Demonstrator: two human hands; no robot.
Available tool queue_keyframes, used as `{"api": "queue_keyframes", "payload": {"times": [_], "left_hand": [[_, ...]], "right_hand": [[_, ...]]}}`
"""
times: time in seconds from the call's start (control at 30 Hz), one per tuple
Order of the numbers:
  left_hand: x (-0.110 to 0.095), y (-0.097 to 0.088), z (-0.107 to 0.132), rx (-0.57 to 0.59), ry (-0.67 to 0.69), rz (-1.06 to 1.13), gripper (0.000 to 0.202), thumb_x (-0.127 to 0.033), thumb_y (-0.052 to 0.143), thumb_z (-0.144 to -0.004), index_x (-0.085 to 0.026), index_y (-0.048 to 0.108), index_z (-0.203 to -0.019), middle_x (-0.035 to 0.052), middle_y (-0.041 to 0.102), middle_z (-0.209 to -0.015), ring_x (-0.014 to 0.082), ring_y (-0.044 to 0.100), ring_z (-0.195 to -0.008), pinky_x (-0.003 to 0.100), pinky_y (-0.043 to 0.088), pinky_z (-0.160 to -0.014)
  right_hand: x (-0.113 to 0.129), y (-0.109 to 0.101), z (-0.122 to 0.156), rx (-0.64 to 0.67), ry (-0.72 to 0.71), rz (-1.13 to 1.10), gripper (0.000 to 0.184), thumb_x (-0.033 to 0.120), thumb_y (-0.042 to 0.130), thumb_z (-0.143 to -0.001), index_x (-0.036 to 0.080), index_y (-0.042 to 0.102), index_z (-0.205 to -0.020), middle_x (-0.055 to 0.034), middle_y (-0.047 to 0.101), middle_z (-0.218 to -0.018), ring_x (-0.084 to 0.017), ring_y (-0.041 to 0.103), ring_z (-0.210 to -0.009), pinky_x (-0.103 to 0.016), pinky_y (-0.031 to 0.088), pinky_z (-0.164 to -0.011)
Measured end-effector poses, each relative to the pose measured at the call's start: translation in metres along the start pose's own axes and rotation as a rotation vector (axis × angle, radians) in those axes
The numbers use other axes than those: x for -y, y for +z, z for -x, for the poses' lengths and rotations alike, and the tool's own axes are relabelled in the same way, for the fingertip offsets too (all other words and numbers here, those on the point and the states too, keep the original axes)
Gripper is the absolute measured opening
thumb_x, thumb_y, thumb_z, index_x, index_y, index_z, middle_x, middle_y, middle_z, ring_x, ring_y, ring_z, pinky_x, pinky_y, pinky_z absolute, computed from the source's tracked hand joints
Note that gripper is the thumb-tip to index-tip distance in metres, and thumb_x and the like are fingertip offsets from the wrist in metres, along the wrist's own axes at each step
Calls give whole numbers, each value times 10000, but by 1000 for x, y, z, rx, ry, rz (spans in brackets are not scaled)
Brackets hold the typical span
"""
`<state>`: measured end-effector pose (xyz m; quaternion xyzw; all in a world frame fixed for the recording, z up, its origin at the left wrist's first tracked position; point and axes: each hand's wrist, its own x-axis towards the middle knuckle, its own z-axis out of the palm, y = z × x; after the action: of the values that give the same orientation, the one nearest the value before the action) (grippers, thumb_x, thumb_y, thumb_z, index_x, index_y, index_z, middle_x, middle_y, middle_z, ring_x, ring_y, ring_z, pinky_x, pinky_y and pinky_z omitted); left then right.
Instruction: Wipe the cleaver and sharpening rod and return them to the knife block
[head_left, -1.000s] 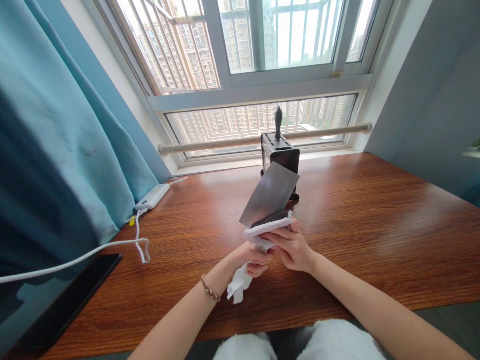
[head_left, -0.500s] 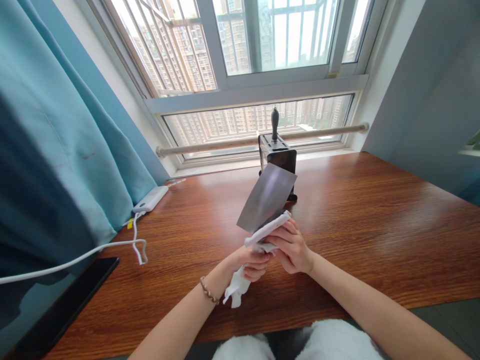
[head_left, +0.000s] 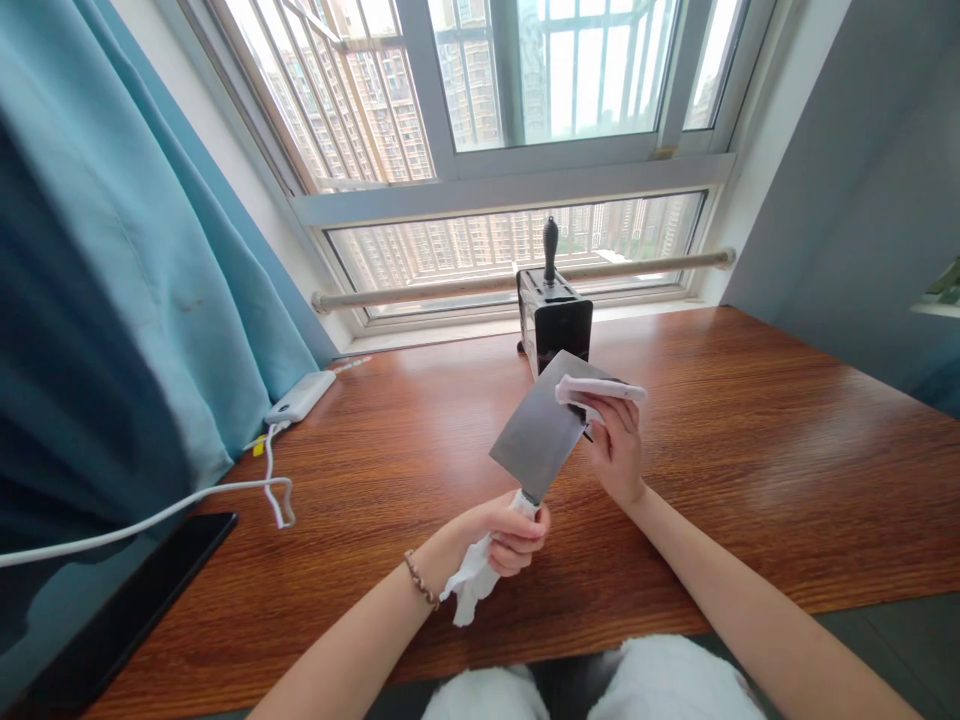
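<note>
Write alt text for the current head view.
A left hand grips a cleaver by its white-wrapped handle; the right hand holds a white cloth against the blade. Beyond, a knife block stands on a wooden table before a window.

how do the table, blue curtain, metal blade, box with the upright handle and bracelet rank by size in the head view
1. Table
2. Blue curtain
3. Metal blade and box: unranked; the box stands farther off and the blade partly covers it
4. Bracelet

Left grip [head_left: 516,533] curled tight, right grip [head_left: 619,452] farther forward
</note>
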<state>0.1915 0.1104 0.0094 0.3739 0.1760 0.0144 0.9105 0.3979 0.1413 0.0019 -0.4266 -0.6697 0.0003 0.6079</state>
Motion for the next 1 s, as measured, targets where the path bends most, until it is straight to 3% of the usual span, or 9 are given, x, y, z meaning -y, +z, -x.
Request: {"api": "queue_keyframes", "payload": {"times": [0.2,0.33,0.4,0.47,0.53,0.67,0.73,1.0], "left_hand": [[1,-3,-3,-58,-5,7,226,-245,606,-704,-159,402,-655,-83,211,-425,20,135,-314,143,124,-294],[4,-6,-7,-119,43,-65,272,-278,641,-677,-159,399,-642,-90,226,-402,25,176,-303,139,159,-287],[6,-5,-9,-144,102,-127,281,-279,648,-674,-160,397,-635,-91,238,-384,34,205,-295,143,180,-281],[8,-3,-11,-191,167,-180,280,-259,655,-669,-163,394,-639,-92,256,-374,44,227,-289,150,196,-270],[10,-1,-13,-255,219,-202,273,-240,658,-667,-163,397,-655,-93,271,-375,46,236,-291,151,202,-266],[13,-1,-17,-314,240,-179,290,-269,667,-660,-162,397,-663,-96,265,-366,47,237,-290,150,197,-262],[14,-3,-19,-321,241,-150,309,-292,674,-653,-164,393,-663,-97,268,-360,49,237,-285,154,199,-259],[22,-7,-28,-526,276,-149,474,-366,733,-552,-165,311,-472,-65,278,-321,69,290,-265,189,225,-257]], "right_hand": [[-10,0,-9,-199,285,-224,266,262,440,-837,231,575,-1064,-50,548,-1151,-204,443,-1113,-372,295,-998],[-29,8,-7,-324,731,-661,168,289,543,-766,201,611,-893,-9,656,-868,-168,591,-869,-293,461,-819],[-35,12,-5,-255,999,-955,129,260,550,-747,186,603,-839,-3,665,-766,-152,624,-736,-279,506,-712],[-33,13,-3,-35,1174,-1183,134,241,534,-750,165,603,-836,-25,673,-757,-157,636,-698,-289,519,-680],[-23,12,0,238,1192,-1314,151,240,531,-762,148,610,-854,-41,677,-768,-160,640,-699,-283,519,-672],[0,5,8,779,1054,-1403,190,233,626,-722,124,612,-878,-43,673,-773,-143,637,-666,-242,500,-625],[6,5,12,950,1011,-1387,244,257,660,-701,104,613,-884,-63,672,-789,-152,636,-669,-257,494,-632],[11,14,18,965,842,-1202,276,244,687,-668,132,630,-913,-27,666,-816,-137,610,-751,-255,461,-725]]}}
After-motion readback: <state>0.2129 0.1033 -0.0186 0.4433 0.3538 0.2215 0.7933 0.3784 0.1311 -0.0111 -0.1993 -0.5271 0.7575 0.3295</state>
